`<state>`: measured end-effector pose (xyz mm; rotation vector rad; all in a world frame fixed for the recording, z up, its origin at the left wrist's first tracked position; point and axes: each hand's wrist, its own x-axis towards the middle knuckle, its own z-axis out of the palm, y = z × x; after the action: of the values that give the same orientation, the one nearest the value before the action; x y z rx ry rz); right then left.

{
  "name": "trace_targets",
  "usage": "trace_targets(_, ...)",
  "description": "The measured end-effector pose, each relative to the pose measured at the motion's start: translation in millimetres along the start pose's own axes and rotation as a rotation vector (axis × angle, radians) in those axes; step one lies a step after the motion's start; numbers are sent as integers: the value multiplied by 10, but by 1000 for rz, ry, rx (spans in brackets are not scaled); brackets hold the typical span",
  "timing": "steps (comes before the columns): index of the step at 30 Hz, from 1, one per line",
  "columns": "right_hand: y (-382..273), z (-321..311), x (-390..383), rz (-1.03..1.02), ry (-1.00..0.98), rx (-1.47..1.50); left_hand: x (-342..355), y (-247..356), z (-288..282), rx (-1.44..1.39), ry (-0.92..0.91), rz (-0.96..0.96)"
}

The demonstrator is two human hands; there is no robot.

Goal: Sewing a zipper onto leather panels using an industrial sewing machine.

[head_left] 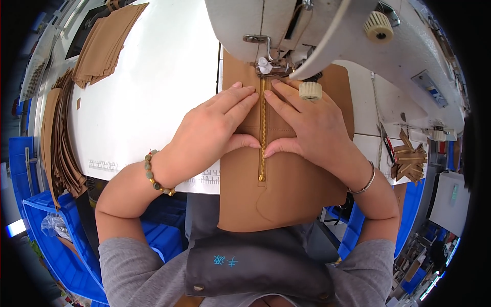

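A brown panel, leather-like (296, 192), lies under the white sewing machine (240, 23) and hangs over the table's front edge. Down its middle runs a gold-toothed zipper (263, 158), its slider at the near end. My left hand (215, 120) lies on the panel left of the zipper, fingers stretched toward the presser foot (271, 69). On the other side rests my right hand (312, 123), fingers spread, partly behind a cream knob (310, 91). Both thumbs point inward to the zipper. The far end of the zipper is hidden under the foot.
Brown cut pieces (105, 43) are stacked at the far left of the white table (148, 77). Another pile (64, 143) droops over its left edge, above a blue bin (66, 245). At right lie a bundle of brown strips (410, 159) and a slim red-and-black tool (389, 149).
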<state>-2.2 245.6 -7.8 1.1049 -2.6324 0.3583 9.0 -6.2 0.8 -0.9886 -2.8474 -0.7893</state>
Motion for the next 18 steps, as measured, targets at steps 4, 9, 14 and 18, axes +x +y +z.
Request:
trace_targets(4,10,-9,8,-25,15,28,24,-2,19,151,-8,134)
trace_targets(9,18,9,13,-34,23,40,34,4,-5,203,-41,120)
trace_targets(14,53,37,29,-4,-16,33,77,-21,-5,268,-34,126)
trace_targets(18,73,52,19,-30,17,19,76,-34,0,268,-18,116)
